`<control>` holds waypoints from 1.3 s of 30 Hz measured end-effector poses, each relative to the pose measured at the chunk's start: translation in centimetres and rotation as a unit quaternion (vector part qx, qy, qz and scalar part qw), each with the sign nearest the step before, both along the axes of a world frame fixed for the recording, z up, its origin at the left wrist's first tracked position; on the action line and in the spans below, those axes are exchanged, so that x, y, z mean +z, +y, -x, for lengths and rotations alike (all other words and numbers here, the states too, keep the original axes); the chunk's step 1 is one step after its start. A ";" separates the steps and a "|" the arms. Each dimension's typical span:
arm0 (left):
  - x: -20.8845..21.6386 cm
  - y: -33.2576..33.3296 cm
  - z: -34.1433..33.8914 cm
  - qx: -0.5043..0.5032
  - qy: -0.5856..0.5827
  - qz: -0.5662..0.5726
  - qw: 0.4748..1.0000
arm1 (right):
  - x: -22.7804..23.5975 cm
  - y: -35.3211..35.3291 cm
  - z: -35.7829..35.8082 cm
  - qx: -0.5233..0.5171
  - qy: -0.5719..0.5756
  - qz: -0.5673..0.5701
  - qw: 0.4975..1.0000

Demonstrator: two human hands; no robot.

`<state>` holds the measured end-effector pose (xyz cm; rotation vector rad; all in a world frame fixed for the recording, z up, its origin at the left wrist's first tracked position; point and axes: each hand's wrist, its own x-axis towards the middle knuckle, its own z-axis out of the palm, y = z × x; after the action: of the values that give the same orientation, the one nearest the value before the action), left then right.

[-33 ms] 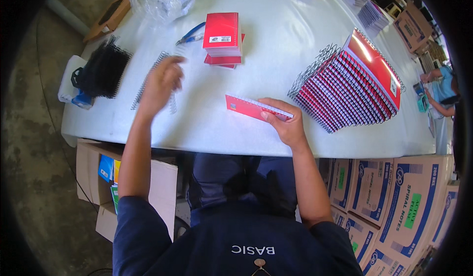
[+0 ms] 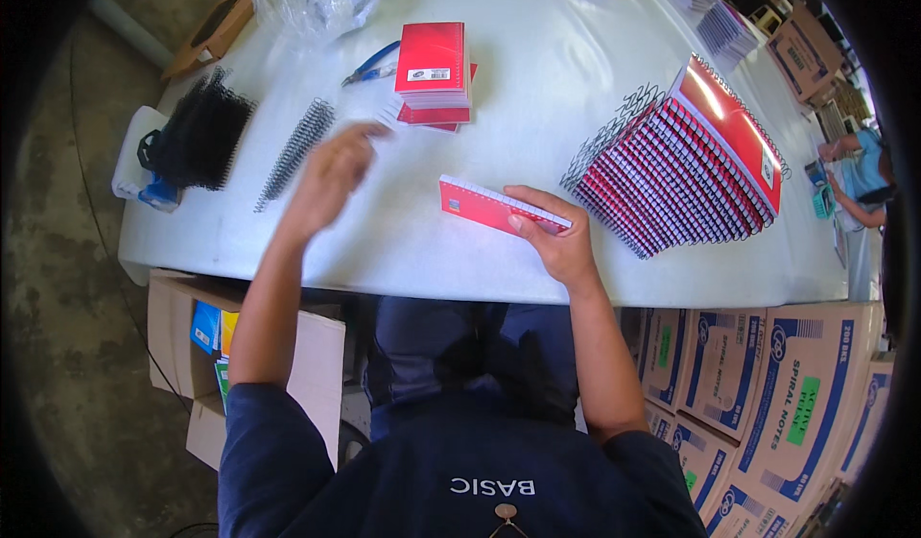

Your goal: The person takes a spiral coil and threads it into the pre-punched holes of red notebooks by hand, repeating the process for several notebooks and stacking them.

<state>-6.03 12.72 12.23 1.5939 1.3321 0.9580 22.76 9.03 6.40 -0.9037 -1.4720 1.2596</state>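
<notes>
My right hand [image 2: 558, 240] grips a small red notebook [image 2: 489, 210] by its right end, thumb on the cover and punched edge facing up. No wire shows in that edge. Off to the left, my left hand [image 2: 338, 175] hangs over the table, smeared by motion, with its fingers closed. A blurred spiral wire coil [image 2: 389, 111] shows at its fingertips. Beside that hand lie black wire coils [image 2: 295, 152] in a row. Ahead is a stack of red notebooks [image 2: 430, 58], with blue-handled pliers [image 2: 369, 66] next to it.
A tall pile of coil-bound red notebooks [image 2: 672, 173] leans at the right. A bundle of black coils [image 2: 201, 135] stands at the left edge, near crumpled clear plastic [image 2: 317, 5]. Cartons [image 2: 787, 394] are stacked below the table at right; an open box [image 2: 312, 365] is at left. Another person [image 2: 868, 168] sits far right.
My left hand has moved right and slightly away from the row of coils, toward the notebook stack. My right hand and its notebook have barely moved; the notebook's far end tips up a little.
</notes>
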 end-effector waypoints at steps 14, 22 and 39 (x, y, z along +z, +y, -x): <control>-0.3 -1.5 -3.2 -0.058 0.039 0.179 0.981 | -0.3 0.2 0.0 -0.011 -0.005 0.015 1.000; 1.1 -0.6 -3.3 -0.106 0.124 -0.137 0.977 | -0.6 0.3 0.0 -0.005 0.006 0.021 1.000; 2.2 0.5 -4.1 -0.165 0.046 0.141 0.975 | -0.4 0.1 0.1 -0.014 -0.005 0.019 1.000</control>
<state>-1.98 13.27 14.42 1.5862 1.1568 0.4743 22.66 9.17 5.99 -0.9546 -1.4418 1.2675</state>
